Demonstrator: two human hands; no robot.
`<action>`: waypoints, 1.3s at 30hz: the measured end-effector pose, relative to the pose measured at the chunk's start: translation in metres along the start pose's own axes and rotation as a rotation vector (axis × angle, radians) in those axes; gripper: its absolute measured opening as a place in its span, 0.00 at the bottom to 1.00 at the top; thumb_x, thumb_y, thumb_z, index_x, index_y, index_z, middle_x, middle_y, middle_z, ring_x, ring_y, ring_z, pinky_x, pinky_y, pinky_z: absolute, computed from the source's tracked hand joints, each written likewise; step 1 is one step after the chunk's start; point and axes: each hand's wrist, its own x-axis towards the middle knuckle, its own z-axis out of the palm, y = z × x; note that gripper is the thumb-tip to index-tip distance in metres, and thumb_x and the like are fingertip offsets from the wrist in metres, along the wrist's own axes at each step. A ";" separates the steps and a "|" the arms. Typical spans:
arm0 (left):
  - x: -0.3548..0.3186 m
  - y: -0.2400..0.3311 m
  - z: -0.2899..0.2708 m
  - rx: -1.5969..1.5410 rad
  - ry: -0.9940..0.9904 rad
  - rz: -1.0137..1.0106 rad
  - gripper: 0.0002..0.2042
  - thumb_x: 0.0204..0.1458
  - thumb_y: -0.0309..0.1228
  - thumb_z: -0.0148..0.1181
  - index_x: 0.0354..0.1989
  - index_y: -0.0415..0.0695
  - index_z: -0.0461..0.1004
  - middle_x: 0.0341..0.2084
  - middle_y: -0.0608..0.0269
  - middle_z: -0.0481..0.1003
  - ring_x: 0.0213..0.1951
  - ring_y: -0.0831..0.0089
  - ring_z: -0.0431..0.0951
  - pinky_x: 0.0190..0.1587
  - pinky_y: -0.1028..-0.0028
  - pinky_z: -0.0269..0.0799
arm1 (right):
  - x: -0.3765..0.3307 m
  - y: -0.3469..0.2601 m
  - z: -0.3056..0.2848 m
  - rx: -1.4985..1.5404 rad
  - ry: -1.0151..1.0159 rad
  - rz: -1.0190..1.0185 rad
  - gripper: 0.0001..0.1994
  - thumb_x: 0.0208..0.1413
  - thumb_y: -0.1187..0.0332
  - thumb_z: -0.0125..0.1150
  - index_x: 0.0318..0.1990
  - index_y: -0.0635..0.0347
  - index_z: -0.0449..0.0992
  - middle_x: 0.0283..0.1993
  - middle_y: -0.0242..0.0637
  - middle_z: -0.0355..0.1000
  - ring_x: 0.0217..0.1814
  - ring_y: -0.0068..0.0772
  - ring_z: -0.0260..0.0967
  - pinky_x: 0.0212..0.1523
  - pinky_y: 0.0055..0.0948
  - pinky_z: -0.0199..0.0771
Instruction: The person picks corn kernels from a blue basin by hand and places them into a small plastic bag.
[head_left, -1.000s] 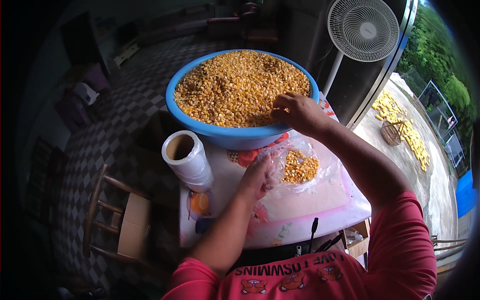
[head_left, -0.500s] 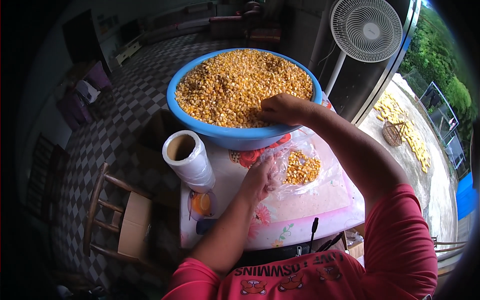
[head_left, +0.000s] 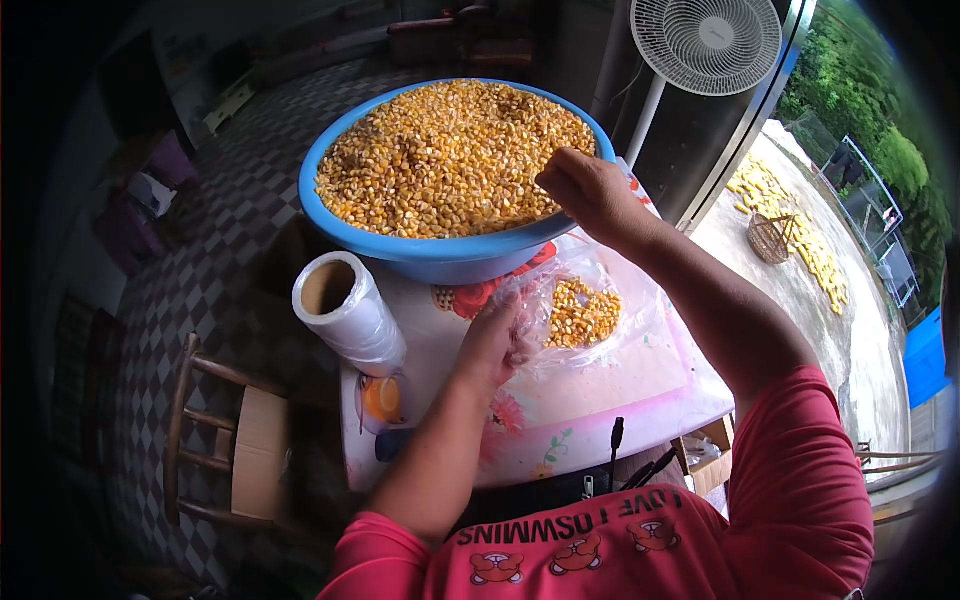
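Note:
A large blue basin (head_left: 318, 205) heaped with yellow corn kernels (head_left: 450, 160) stands on the far part of the table. Over the basin's right front rim, my right hand (head_left: 590, 195) is raised with its fingers curled closed; what is inside them is hidden. Lower down, a clear plastic bag (head_left: 625, 340) lies on the table with a small pile of kernels (head_left: 580, 312) in it. My left hand (head_left: 495, 340) grips the bag's left side, its fingers partly covered by the film.
Left of the bag stands a white roll of plastic bags (head_left: 365, 325), with a small container holding something orange (head_left: 382, 400) in front. A floral cloth covers the table (head_left: 600, 420). A wooden chair (head_left: 205, 420) stands left, a fan (head_left: 710, 45) behind right. Corn cobs (head_left: 815, 265) lie outside.
My right hand has lifted out of the kernels and moved right to the basin's rim, fingers closed. My left hand keeps its grip on the bag. The whole view has shifted slightly.

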 end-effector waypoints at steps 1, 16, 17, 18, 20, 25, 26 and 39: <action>0.000 -0.001 -0.003 -0.011 -0.018 0.001 0.11 0.56 0.40 0.49 0.44 0.49 0.65 0.20 0.69 0.64 0.12 0.80 0.57 0.12 0.81 0.47 | -0.007 -0.002 -0.001 -0.001 0.008 0.021 0.07 0.57 0.68 0.52 0.31 0.63 0.69 0.26 0.44 0.71 0.27 0.39 0.72 0.27 0.32 0.70; 0.014 -0.010 -0.011 -0.073 -0.133 0.051 0.12 0.58 0.35 0.46 0.47 0.46 0.68 0.20 0.72 0.65 0.17 0.82 0.63 0.16 0.81 0.57 | -0.097 0.072 0.031 -0.192 -0.339 0.057 0.06 0.52 0.69 0.55 0.32 0.62 0.69 0.29 0.46 0.70 0.33 0.46 0.70 0.35 0.38 0.70; 0.011 -0.008 -0.008 -0.064 -0.113 0.047 0.12 0.58 0.36 0.46 0.46 0.46 0.68 0.18 0.73 0.63 0.16 0.83 0.60 0.14 0.81 0.54 | -0.097 0.074 0.030 -0.162 -0.330 0.043 0.06 0.51 0.70 0.55 0.33 0.63 0.70 0.30 0.46 0.70 0.34 0.46 0.70 0.36 0.37 0.71; 0.009 -0.007 -0.006 -0.064 -0.112 0.046 0.12 0.58 0.36 0.46 0.46 0.46 0.68 0.18 0.73 0.63 0.16 0.83 0.60 0.14 0.81 0.54 | -0.098 0.075 0.030 -0.162 -0.330 0.045 0.06 0.51 0.70 0.55 0.33 0.63 0.70 0.30 0.46 0.70 0.34 0.46 0.70 0.36 0.37 0.71; 0.006 -0.005 -0.002 -0.049 -0.066 0.030 0.12 0.58 0.36 0.46 0.47 0.47 0.69 0.17 0.73 0.62 0.15 0.85 0.58 0.12 0.83 0.49 | -0.099 0.075 0.028 -0.190 -0.400 0.028 0.07 0.50 0.72 0.54 0.36 0.63 0.72 0.32 0.45 0.71 0.35 0.46 0.70 0.37 0.36 0.72; 0.005 -0.003 -0.003 -0.050 -0.084 0.022 0.12 0.58 0.36 0.46 0.47 0.48 0.69 0.17 0.74 0.62 0.15 0.85 0.58 0.13 0.83 0.50 | -0.102 0.061 0.019 -0.150 -0.226 0.041 0.07 0.49 0.75 0.55 0.38 0.63 0.72 0.36 0.44 0.71 0.37 0.47 0.70 0.38 0.35 0.72; 0.005 -0.003 -0.002 -0.045 -0.080 0.025 0.13 0.58 0.36 0.46 0.48 0.48 0.69 0.17 0.74 0.62 0.15 0.85 0.58 0.13 0.83 0.50 | -0.102 0.056 0.015 -0.101 -0.205 0.133 0.07 0.49 0.76 0.55 0.37 0.63 0.72 0.37 0.44 0.71 0.38 0.46 0.70 0.39 0.35 0.72; 0.008 -0.005 -0.007 -0.018 -0.070 0.031 0.10 0.57 0.37 0.48 0.41 0.47 0.70 0.19 0.72 0.66 0.14 0.83 0.61 0.11 0.82 0.51 | -0.189 0.062 0.002 -0.142 0.233 0.491 0.23 0.44 0.75 0.60 0.50 0.58 0.65 0.42 0.42 0.67 0.43 0.37 0.66 0.43 0.31 0.68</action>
